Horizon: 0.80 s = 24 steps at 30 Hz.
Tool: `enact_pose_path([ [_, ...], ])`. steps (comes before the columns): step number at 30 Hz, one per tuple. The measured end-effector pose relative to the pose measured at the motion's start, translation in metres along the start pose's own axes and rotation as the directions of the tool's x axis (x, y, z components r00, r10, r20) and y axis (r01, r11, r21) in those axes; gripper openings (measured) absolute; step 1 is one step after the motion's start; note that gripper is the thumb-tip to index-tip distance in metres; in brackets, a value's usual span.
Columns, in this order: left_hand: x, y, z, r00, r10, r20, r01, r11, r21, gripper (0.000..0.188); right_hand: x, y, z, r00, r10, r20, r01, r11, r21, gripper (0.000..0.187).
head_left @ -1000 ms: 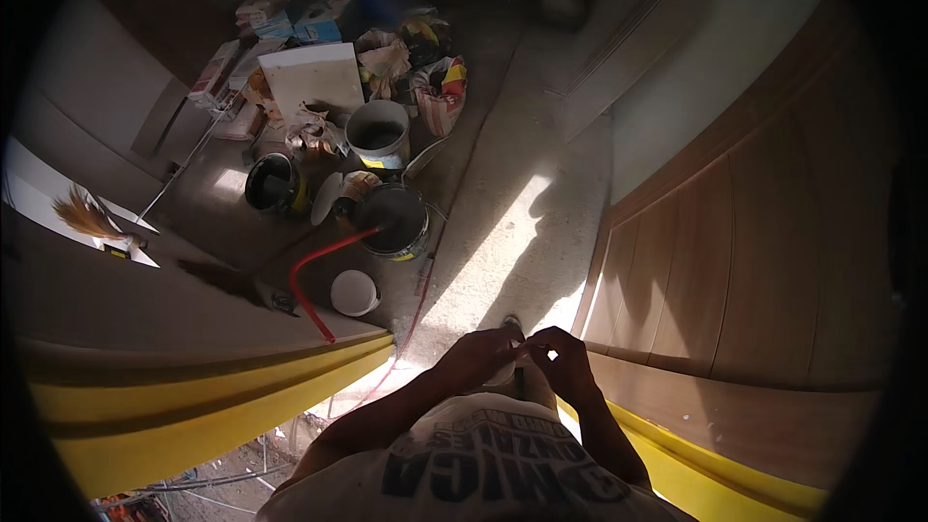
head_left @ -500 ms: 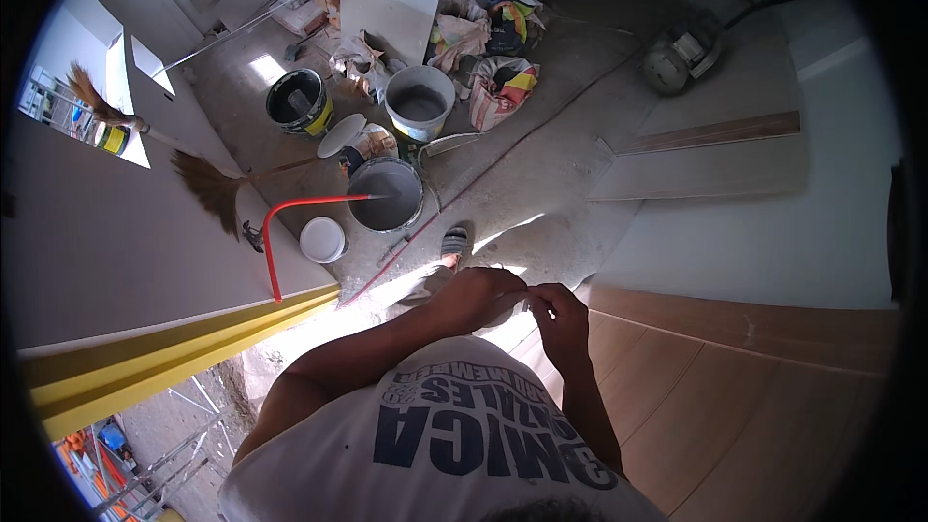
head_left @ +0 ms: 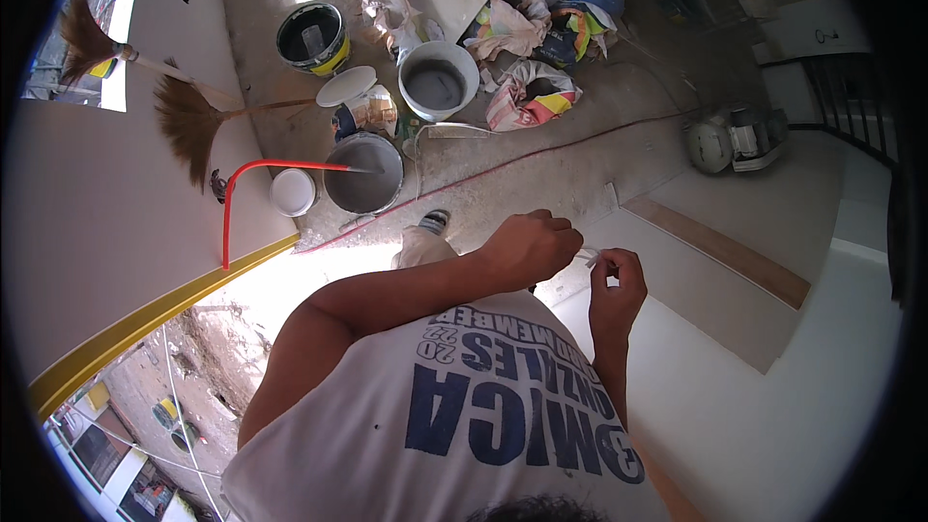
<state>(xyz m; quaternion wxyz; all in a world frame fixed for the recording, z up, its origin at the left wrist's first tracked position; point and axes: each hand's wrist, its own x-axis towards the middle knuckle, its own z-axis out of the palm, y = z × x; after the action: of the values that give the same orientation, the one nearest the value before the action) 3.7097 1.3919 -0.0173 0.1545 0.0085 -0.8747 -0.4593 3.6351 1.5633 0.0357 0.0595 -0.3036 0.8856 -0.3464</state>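
Observation:
In front of my chest both hands are raised close together. My left hand (head_left: 543, 249) is closed in a loose fist, back of the hand up. Beside it, my right hand (head_left: 622, 282) pinches with thumb and index finger. A thin white strip (head_left: 588, 256) bridges the gap between the two hands, its ends hidden in the fingers. What the strip is made of cannot be made out.
Past my foot (head_left: 435, 222) stands a bucket of grey mix (head_left: 360, 195) with a red-handled tool (head_left: 280, 164) across it. Nearby are a white pail (head_left: 293, 193), another grey-filled bucket (head_left: 438, 82), open sacks (head_left: 532, 101) and brooms (head_left: 193, 121). A compressor (head_left: 730, 143) sits right, beyond a board (head_left: 715, 246).
My view has turned, so the buckets and wall sit differently. My hands have drawn slightly apart, and the white strip now shows between them.

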Motion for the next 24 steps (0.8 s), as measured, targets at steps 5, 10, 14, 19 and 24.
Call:
enact_pose_path([
  [5, 0.084, 0.008, 0.021, 0.967, -0.249, 0.053, 0.255, 0.945, -0.205, 0.022, 0.092, 0.061, -0.026, 0.986, -0.122, 0.112, 0.097, 0.975, 0.200, 0.016],
  [10, 0.177, 0.024, 0.065, 0.900, -0.434, -0.030, 0.421, 0.885, -0.198, 0.024, 0.177, 0.136, -0.064, 0.904, -0.336, 0.265, 0.257, 0.921, 0.293, 0.017],
  [14, 0.250, 0.057, 0.103, 0.860, -0.507, -0.059, 0.492, 0.854, -0.170, 0.024, 0.237, 0.190, -0.118, 0.865, -0.376, 0.333, 0.250, 0.898, 0.363, 0.018],
  [19, 0.313, 0.076, 0.137, 0.886, -0.457, -0.081, 0.450, 0.889, -0.090, 0.022, 0.286, 0.237, -0.168, 0.774, -0.405, 0.487, 0.228, 0.895, 0.382, 0.022],
  [24, 0.368, 0.086, 0.161, 0.887, -0.455, -0.084, 0.457, 0.889, 0.007, 0.023, 0.318, 0.276, -0.192, 0.830, -0.422, 0.365, 0.274, 0.878, 0.392, 0.022],
])
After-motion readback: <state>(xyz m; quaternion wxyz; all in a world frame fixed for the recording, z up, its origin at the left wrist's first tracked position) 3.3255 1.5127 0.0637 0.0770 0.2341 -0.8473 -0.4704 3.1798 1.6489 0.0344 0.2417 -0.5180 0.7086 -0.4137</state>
